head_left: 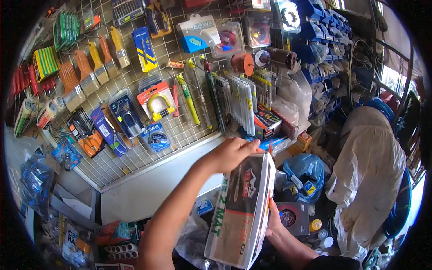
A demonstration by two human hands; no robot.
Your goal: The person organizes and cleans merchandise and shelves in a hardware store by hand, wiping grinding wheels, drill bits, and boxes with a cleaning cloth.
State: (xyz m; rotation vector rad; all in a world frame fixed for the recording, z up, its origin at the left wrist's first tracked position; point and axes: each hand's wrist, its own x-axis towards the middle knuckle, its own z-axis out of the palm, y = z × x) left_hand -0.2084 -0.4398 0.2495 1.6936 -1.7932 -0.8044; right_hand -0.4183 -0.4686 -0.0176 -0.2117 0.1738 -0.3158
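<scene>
Box [236, 216] is leaning aslant in right hand [273, 220], which I'm seeing gripping its side. Left hand [231, 154] is curling over its top edge; whether it's pinching, I can't tell. Blue bag [312, 164] is lying to the right; pens [244, 103] are hanging beyond, on the grid [108, 171].

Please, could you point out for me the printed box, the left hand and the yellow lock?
Printed box [236, 216]: head view, on its wide printed face.
Left hand [230, 155]: head view, on the back of the hand.
Yellow lock [163, 114]: head view, on its lower body.
</scene>
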